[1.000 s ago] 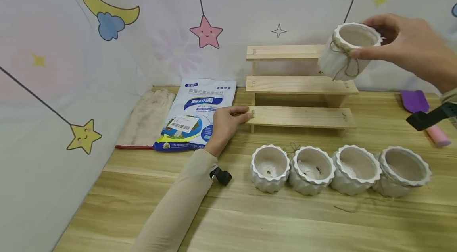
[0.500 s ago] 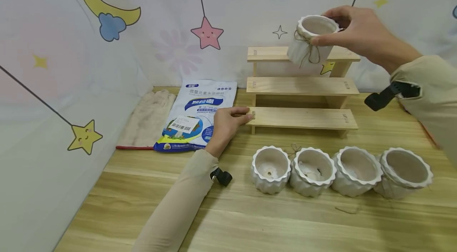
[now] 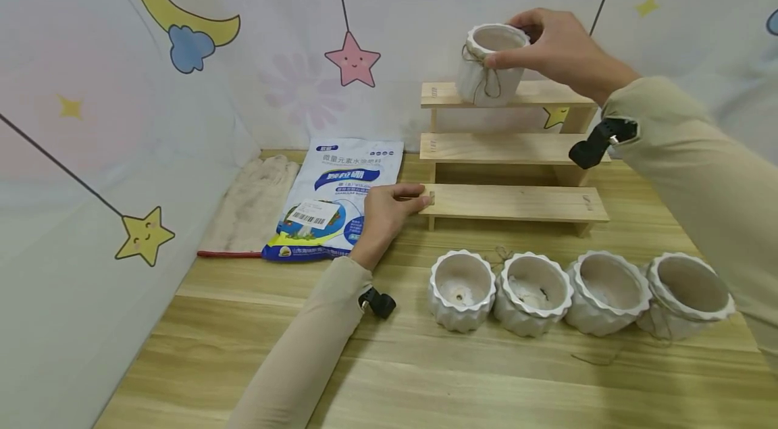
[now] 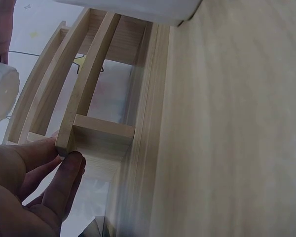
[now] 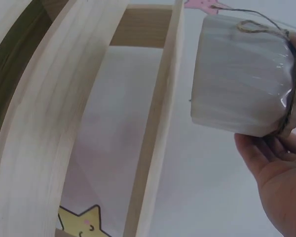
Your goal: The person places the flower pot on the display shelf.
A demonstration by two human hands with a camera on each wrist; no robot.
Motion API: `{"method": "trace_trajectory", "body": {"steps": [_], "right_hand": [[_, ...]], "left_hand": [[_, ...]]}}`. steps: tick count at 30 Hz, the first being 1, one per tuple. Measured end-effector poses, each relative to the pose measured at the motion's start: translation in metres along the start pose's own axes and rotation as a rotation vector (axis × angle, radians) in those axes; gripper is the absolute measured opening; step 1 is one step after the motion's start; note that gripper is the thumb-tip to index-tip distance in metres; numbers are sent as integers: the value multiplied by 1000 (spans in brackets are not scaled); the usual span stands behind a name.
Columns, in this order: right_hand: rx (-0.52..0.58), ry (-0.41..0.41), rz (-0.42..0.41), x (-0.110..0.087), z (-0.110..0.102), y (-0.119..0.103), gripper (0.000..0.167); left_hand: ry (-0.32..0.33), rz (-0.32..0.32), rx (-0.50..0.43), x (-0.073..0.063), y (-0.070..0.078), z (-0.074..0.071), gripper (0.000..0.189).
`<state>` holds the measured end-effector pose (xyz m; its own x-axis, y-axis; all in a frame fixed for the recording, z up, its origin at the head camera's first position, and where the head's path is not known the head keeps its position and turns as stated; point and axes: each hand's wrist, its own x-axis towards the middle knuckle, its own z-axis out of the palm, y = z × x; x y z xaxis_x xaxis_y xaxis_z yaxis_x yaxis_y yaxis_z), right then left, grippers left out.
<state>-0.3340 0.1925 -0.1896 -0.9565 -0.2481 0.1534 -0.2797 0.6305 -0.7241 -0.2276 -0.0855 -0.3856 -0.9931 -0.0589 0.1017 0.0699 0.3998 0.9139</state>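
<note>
My right hand (image 3: pixel 562 54) grips a white ceramic flower pot (image 3: pixel 489 81) by its rim, thumb in front, a twine bow tied round its neck. In the right wrist view the pot (image 5: pixel 241 79) hangs a little apart from the top board (image 5: pixel 158 133). My left hand (image 3: pixel 389 216) pinches the left end of the lowest board of a three-tier wooden plant stand (image 3: pixel 516 202). The left wrist view shows thumb and fingers (image 4: pixel 64 182) on that board's corner.
Several white scalloped pots (image 3: pixel 462 290) stand in a row before the stand. A fertilizer bag (image 3: pixel 334 199) and a stained cloth glove (image 3: pixel 249 206) lie left of it. A printed curtain (image 3: pixel 279 30) hangs behind. Loose twine (image 3: pixel 595 359) lies near the front.
My right hand has carried the pot leftward, from beyond the stand's right side to over the middle of its top board. The left hand keeps its hold on the lowest board.
</note>
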Motion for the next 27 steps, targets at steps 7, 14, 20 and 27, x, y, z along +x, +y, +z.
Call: {"method": "trace_trajectory", "body": {"steps": [7, 14, 20, 27], "right_hand": [[-9, -6, 10, 17, 9, -6, 85], [-15, -11, 41, 27, 14, -6, 90], [-21, -22, 46, 35, 22, -6, 91], [-45, -28, 32, 40, 24, -5, 89]], "left_hand": [[-2, 9, 1, 1, -1, 0, 25], [-6, 12, 3, 1, 1, 0, 27], [-5, 15, 6, 1, 1, 0, 27], [-17, 19, -7, 1, 1, 1, 27]]}}
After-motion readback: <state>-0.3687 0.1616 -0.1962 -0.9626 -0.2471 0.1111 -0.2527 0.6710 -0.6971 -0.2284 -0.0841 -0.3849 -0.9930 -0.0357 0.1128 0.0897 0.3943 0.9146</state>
